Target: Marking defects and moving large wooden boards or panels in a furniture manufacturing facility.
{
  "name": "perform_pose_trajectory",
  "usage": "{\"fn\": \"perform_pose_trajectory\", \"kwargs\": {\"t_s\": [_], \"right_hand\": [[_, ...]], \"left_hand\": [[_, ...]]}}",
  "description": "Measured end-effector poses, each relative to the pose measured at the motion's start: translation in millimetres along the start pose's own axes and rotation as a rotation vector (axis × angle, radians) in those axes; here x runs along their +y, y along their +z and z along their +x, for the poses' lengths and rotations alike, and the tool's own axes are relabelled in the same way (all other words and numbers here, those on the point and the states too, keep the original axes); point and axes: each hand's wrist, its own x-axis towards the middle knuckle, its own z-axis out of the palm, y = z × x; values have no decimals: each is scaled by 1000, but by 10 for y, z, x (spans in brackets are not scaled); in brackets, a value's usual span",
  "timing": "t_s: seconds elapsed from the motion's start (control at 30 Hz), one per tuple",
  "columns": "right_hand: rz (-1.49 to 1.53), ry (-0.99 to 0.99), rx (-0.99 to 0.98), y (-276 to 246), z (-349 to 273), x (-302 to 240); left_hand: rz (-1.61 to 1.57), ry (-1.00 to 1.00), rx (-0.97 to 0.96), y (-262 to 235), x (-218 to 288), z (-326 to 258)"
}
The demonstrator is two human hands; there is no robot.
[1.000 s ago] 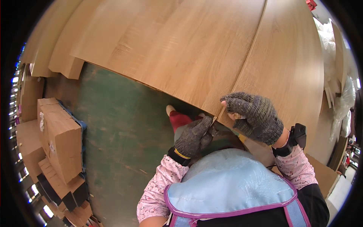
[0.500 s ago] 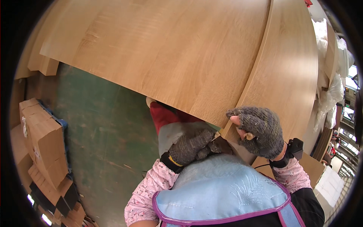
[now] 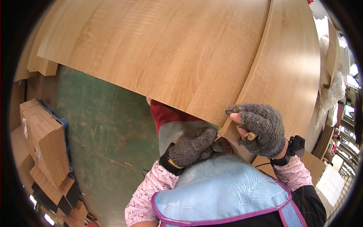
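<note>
A wide wood-grain board stretches across the view, with a narrower wood-grain panel along its right side and a raised edge between them. My left hand, in a grey knit glove, is closed at the near corner of that raised edge. Whatever its fingers hold is hidden. My right hand, in a matching glove with bare fingertips, rests against the narrow panel's near end. Its fingers are curled round a small tan stick, whose rounded end pokes out.
Stacked brown cardboard pieces stand at the left on the green floor. Clear plastic wrapping hangs beside boards at the far right. A light blue apron with purple trim covers my lap, close below my hands.
My left hand has shifted slightly right and up, against the panel's corner. My right hand stays almost in place, still curled round the stick. The boards look unmoved.
</note>
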Motion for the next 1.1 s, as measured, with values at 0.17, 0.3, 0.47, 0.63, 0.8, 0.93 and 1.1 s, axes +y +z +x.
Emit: {"fn": "perform_pose_trajectory", "kwargs": {"t_s": [0.17,0.3,0.47,0.63,0.8,0.93,1.1], "right_hand": [[55,-5,-4,-3,-6,5],[69,-25,21,17,-4,6],[80,-22,36,24,-13,-12],[72,-22,33,18,-31,-4],[136,-14,6,23,-41,21],[109,-1,7,0,-8,-9],[73,-9,21,23,-6,8]], "left_hand": [[42,-46,77,-28,71,-64],[186,-33,7,-108,93,-141],[801,347,126,-199,55,-272],[605,408,321,96,229,-467],[1015,568,311,146,282,-487],[1102,746,356,148,174,-484],[1137,788,403,167,84,-455]]}}
